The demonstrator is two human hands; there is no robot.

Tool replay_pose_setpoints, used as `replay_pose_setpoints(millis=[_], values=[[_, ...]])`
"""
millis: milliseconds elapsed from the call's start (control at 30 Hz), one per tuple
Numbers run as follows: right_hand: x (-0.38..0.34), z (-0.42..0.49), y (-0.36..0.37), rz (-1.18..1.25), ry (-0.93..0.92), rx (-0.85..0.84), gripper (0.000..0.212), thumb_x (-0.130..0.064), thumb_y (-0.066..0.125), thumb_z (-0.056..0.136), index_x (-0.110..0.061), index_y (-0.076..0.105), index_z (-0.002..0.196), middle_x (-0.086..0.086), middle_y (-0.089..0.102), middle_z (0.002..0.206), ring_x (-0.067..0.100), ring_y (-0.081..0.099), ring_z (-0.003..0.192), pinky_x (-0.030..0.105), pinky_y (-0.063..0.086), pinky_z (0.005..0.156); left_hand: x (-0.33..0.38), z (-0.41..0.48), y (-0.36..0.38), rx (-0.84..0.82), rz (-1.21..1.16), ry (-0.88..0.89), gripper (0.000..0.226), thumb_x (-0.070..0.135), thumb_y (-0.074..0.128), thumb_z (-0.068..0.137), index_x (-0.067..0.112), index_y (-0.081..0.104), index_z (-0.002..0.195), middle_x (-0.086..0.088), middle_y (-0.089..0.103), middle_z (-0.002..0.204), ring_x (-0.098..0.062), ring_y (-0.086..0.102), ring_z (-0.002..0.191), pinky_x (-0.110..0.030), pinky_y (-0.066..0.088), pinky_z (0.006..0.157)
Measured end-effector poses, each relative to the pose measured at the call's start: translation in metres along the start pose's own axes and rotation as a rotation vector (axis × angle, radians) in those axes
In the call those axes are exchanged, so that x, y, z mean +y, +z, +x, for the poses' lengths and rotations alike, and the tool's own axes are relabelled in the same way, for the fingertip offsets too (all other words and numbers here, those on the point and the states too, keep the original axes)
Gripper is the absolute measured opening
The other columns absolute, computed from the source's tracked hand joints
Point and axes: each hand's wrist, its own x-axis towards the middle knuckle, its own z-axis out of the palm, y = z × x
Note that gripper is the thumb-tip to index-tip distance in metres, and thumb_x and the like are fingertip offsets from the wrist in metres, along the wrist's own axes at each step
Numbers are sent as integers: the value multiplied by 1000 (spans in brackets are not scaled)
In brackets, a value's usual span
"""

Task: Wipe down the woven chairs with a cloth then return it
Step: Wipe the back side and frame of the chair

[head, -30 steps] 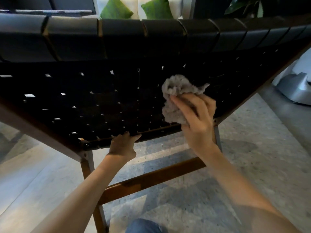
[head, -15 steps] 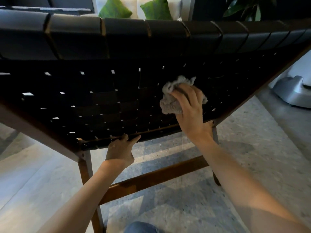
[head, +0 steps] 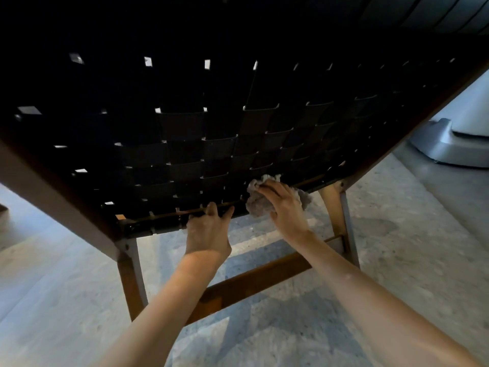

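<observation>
"Snags worry me most. The cloth (head: pixel 254 207) is bunched against the lowest rows of the woven chair (head: pixel 211 154), right where the strap ends loop over the front rail (head: pixel 164 217). A fold could catch on a strap edge or on one of the fixings along that rail and get tugged loose."

"Anything besides that?"

"The left grip (head: pixel 207 231) seems to be steadying the frame. If it slips off while the other one pushes, the chair could rock or skid on the stone floor (head: pixel 397 247). Also, the upper weave sits in deep shadow. I can't judge from here whether it is clean, so a patch could get missed."

"And the grips themselves?"

"The right grip (head: pixel 284 207) is closed loosely around the cloth. Its fingers lie over the top of the wad, only lightly bent, and the thumb is tucked at the near side. It presses the wad onto the webbing just above the rail, and cloth spills out on both sides of the hand."

"The left?"

"It's hooked over the front rail, fingers curled on top and thumb alongside. It is clamped on the wood, just beside the cloth, and holds nothing else"
</observation>
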Motion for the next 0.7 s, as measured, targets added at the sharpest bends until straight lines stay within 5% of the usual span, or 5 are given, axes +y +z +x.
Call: replay_pose_setpoints(millis=[100,233,500,600,700], values=[[-5,6,-12,-40,38,-155,57,16,60,75,-11,62,125,11,57,130,36,56,115,43,48,98,4,1,-1,-46,-1,-16,62,21,42,94,30,16,149,-13,36,131,-30,56,96,-36,47,80],[-18,11,-34,-52,69,-303,55,11,52,85,-15,56,133,4,47,139,28,48,123,32,39,104,2,3,-4,-96,-36,-32,66,19,48,90,32,19,149,-12,36,129,-33,55,103,-39,49,84],[-44,19,-115,-103,-91,474,63,21,62,64,-6,60,120,7,48,124,24,41,113,10,25,102,-5,10,-19,-149,-20,42,61,22,44,94,32,20,149,-12,38,136,-32,53,113,-40,50,91],[-40,41,-134,-32,-196,742,29,-10,60,91,-1,61,119,5,45,123,24,42,114,19,30,104,-2,13,-20,-170,-2,18,59,18,44,94,32,23,148,-11,38,136,-30,51,116,-40,49,93],[-36,61,-141,52,-231,894,37,-30,51,98,-2,60,120,4,45,124,24,43,116,28,35,105,10,14,-24,-210,53,-39,58,13,44,94,28,25,147,-9,40,135,-28,51,117,-40,48,94]])
